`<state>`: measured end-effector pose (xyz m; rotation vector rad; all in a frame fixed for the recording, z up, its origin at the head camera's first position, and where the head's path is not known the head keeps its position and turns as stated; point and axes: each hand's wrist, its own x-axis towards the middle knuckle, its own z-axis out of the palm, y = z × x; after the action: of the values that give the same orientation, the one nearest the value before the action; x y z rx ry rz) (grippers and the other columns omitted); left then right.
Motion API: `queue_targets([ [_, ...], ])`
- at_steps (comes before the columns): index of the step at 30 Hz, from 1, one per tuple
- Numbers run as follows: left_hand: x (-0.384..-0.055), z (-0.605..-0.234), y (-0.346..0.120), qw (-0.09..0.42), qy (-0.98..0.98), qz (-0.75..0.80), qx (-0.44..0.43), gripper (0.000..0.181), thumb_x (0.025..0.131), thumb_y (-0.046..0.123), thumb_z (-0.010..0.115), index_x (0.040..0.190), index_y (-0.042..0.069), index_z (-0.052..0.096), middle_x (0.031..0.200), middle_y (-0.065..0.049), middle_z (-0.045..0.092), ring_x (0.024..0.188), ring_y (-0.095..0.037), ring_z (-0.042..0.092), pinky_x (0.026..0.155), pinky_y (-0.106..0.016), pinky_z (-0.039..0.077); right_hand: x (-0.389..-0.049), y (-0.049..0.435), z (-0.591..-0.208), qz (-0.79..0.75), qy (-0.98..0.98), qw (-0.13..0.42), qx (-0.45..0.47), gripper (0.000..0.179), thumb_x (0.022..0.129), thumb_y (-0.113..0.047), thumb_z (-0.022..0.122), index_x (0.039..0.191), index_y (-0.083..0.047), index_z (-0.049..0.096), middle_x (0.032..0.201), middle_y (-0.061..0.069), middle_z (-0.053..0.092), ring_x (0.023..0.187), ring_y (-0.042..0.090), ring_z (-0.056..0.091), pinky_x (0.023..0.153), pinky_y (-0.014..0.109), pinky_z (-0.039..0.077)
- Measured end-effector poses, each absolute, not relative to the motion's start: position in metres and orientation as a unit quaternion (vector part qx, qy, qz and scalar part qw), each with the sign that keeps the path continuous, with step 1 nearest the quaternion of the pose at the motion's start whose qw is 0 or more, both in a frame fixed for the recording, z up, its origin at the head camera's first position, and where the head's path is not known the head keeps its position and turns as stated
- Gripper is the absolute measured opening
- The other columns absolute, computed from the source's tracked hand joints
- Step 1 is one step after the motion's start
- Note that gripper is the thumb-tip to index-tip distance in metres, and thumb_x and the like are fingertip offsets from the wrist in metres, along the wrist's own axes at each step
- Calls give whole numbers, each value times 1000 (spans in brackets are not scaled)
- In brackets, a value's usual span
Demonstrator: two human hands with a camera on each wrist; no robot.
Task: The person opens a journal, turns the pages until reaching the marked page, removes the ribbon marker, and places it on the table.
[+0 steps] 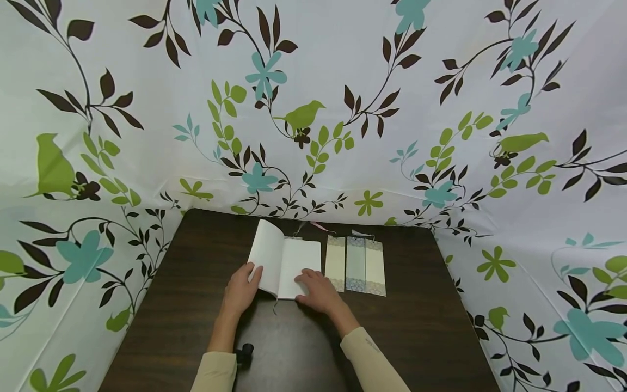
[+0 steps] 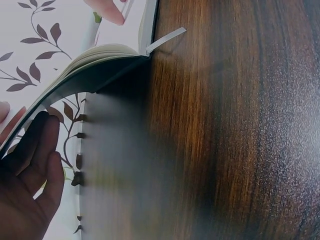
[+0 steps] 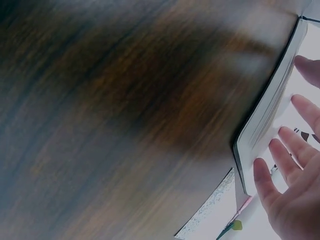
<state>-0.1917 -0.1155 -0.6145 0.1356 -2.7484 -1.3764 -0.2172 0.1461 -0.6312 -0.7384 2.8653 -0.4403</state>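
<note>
An open notebook (image 1: 301,256) with blank white pages and a dark cover (image 2: 95,75) lies on the table. My left hand (image 1: 240,291) grips its raised left half, thumb on the page side and fingers (image 2: 47,140) behind the cover. On the right-hand page rests my right hand (image 1: 317,291), its fingers (image 3: 300,145) spread and loosely straight. A thin ribbon (image 2: 167,40) sticks out at the bottom of the spine. Right of the notebook lie three bookmarks: a cream one (image 1: 335,261), a blue-grey one (image 1: 356,264) and another cream one (image 1: 375,267), with patterned ends.
The dark wood table (image 1: 416,326) is bounded by a white curtain (image 1: 313,49) printed with leaves, flowers and birds. Behind the notebook, the end of another card (image 1: 294,238) peeks out. A small black device (image 1: 245,354) sits at my left wrist.
</note>
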Motion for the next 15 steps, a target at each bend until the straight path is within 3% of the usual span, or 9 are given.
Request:
queue_targets([
  [11,-190,-611,-114,25,-889,-454,51,41,113,36,56,83,13,40,76,-2,31,65,-20,33,59,-34,28,-219,149,-636,-157,952,80,-250,47,98,-38,79,141,-22,67,158,8,56,142,35,55,106,63,50],
  [15,-190,-612,-115,21,-886,-460,54,40,113,37,56,84,14,41,77,-2,32,67,-21,37,61,-35,30,-220,151,-636,-173,948,86,-255,37,100,-35,78,134,-21,72,157,8,58,141,35,56,107,63,50],
])
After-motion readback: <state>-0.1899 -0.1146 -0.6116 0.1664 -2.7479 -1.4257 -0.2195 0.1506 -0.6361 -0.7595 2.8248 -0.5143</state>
